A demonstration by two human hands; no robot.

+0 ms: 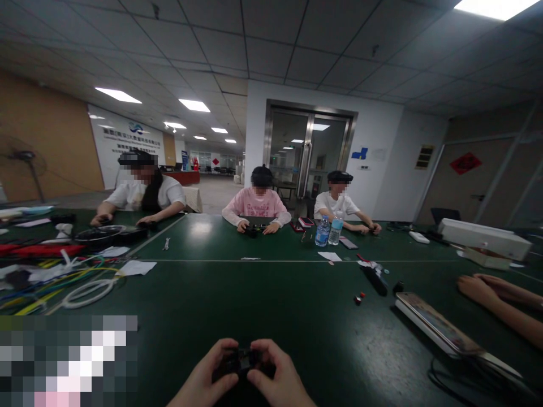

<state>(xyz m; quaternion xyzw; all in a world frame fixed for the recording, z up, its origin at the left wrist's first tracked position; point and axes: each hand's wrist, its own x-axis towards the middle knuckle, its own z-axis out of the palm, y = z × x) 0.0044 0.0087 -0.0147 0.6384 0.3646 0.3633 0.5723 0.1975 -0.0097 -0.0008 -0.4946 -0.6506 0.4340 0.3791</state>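
At the near edge of the green table, a small black object is held between my two hands. Its kind is too dark and small to make out. My left hand grips its left side, with the thumb below and the index finger on top. On the other side my right hand holds it in the same way, fingers curled round the edge. Both palms face inward, and the fingers hide part of the object.
Cables and papers lie on the table at left. Two water bottles stand farther back. To the right are a phone on a white box, a black pouch and another person's hands. Three people sit opposite.
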